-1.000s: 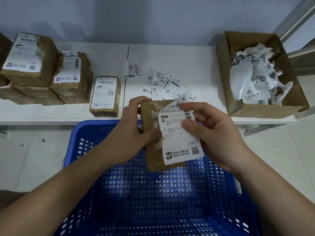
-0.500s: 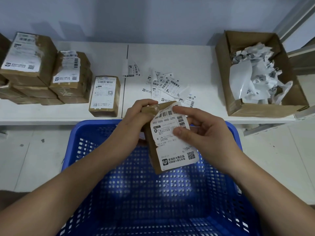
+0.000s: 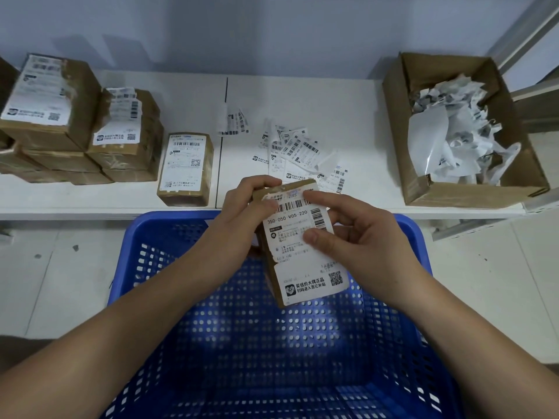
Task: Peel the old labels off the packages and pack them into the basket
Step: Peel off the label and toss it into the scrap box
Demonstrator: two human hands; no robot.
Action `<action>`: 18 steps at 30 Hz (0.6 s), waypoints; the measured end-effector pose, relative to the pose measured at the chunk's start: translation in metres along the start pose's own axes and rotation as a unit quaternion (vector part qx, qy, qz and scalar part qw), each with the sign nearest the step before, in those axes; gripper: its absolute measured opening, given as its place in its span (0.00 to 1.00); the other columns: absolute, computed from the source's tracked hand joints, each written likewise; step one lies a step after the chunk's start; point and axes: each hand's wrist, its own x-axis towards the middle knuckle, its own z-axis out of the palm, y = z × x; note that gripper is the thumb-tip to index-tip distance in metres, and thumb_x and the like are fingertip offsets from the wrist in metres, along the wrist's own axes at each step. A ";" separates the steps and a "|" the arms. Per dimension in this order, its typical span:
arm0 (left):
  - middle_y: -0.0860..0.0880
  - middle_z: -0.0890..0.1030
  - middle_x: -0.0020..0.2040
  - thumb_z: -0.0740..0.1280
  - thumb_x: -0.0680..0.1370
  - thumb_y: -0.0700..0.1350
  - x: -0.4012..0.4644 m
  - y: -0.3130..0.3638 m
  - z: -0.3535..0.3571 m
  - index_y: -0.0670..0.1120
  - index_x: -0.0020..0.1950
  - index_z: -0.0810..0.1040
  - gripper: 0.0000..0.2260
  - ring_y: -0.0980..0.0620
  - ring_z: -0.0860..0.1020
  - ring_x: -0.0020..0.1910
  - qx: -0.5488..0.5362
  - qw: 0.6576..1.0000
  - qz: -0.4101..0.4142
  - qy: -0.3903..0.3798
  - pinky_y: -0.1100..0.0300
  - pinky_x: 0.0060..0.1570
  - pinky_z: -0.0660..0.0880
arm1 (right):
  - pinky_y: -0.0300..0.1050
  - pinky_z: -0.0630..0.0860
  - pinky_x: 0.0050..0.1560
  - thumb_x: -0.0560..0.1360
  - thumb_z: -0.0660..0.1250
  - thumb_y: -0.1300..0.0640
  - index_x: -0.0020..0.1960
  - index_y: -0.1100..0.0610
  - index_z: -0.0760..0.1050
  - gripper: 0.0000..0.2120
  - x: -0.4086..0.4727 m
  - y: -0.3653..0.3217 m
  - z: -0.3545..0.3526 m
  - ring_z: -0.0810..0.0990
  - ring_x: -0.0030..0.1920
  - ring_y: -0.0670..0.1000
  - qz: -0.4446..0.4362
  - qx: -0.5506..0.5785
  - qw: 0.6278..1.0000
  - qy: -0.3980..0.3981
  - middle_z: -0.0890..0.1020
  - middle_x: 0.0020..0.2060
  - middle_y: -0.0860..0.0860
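- The left hand [image 3: 242,225] grips the top left corner of a brown package [image 3: 273,269], fingers curled over its upper edge, holding it above the blue basket [image 3: 130,246].
- The right hand [image 3: 357,237] pinches the white label [image 3: 298,243] on the package's face, thumb on the print and forefinger at the label's top edge.
- 1 labelled box [image 3: 186,169] stands alone on the white shelf [image 3: 348,116], beside a stack of boxes [image 3: 75,131] at the left.
- Loose peeled labels [image 3: 298,151] lie on the shelf behind the hands.
- A cardboard carton [image 3: 399,140] at the right holds crumpled label scraps [image 3: 453,137].
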 end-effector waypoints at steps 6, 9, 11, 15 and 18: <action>0.43 0.77 0.62 0.58 0.85 0.46 0.000 0.002 0.002 0.67 0.53 0.78 0.15 0.49 0.83 0.54 -0.007 1.000 0.007 0.003 0.48 0.50 0.83 | 0.52 0.85 0.48 0.70 0.73 0.57 0.65 0.50 0.78 0.23 0.001 -0.001 -0.001 0.88 0.50 0.55 0.002 0.004 1.000 -0.001 0.88 0.50 0.50; 0.44 0.77 0.63 0.57 0.86 0.46 -0.002 0.003 0.003 0.63 0.57 0.76 0.13 0.50 0.83 0.55 -0.004 1.000 0.012 0.006 0.52 0.49 0.84 | 0.54 0.85 0.49 0.70 0.73 0.56 0.65 0.49 0.78 0.23 0.001 0.001 -0.001 0.87 0.50 0.59 0.001 -0.006 1.000 0.003 0.87 0.50 0.51; 0.44 0.77 0.63 0.56 0.86 0.46 -0.003 0.003 0.003 0.63 0.57 0.75 0.13 0.51 0.82 0.56 0.006 1.000 0.016 0.007 0.54 0.49 0.83 | 0.55 0.85 0.49 0.69 0.73 0.56 0.65 0.48 0.78 0.23 0.001 0.001 0.000 0.86 0.51 0.61 0.001 -0.008 1.000 0.005 0.87 0.51 0.50; 0.44 0.77 0.63 0.56 0.86 0.46 -0.003 0.004 0.003 0.64 0.56 0.76 0.13 0.50 0.82 0.56 0.014 1.000 0.024 0.013 0.51 0.51 0.84 | 0.54 0.85 0.49 0.69 0.73 0.56 0.65 0.49 0.78 0.24 0.000 0.001 -0.001 0.87 0.51 0.59 0.001 -0.003 1.000 0.003 0.87 0.51 0.50; 0.44 0.76 0.63 0.56 0.86 0.46 -0.004 0.003 0.003 0.64 0.57 0.76 0.13 0.50 0.82 0.57 0.015 0.999 0.030 0.011 0.50 0.52 0.83 | 0.52 0.85 0.49 0.69 0.73 0.57 0.65 0.50 0.78 0.24 0.001 0.001 0.000 0.87 0.51 0.58 0.000 -0.003 1.000 0.004 0.87 0.51 0.50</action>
